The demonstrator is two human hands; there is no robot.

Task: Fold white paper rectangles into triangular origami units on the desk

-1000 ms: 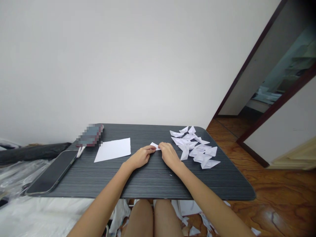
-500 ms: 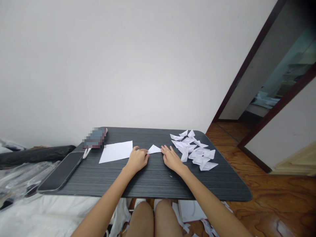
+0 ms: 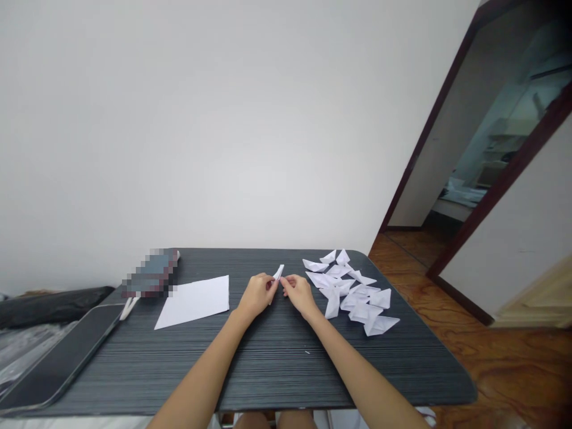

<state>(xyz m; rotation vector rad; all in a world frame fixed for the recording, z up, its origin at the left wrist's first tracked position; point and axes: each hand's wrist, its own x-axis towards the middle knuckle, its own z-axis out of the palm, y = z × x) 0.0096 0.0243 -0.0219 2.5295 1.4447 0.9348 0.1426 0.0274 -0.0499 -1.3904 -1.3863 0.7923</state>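
Observation:
A small piece of folded white paper [image 3: 279, 272] is held up between my two hands above the middle of the table. My left hand [image 3: 257, 294] pinches it from the left, thumb and fingers closed on it. With its fingertips, my right hand [image 3: 298, 293] grips the paper's right side. Both hands partly cover the paper, so its full shape is hidden. Right of my right hand lies a loose pile of folded paper boats [image 3: 353, 292]. To the left of my left hand, flat white paper [image 3: 196, 300] lies on the table.
The dark table [image 3: 268, 375] stands against a white wall [image 3: 268, 131]. A blurred-out object [image 3: 154, 273] with a white cable [image 3: 129, 308] sits at the back left. In front of it is a dark tablet-like slab [image 3: 67, 357]. A doorway [image 3: 451, 173] opens at the right.
The folded paper lay flat on the table as a triangle under my fingertips; now it is lifted and turned nearly edge-on, pinched between both hands. The camera view has shifted.

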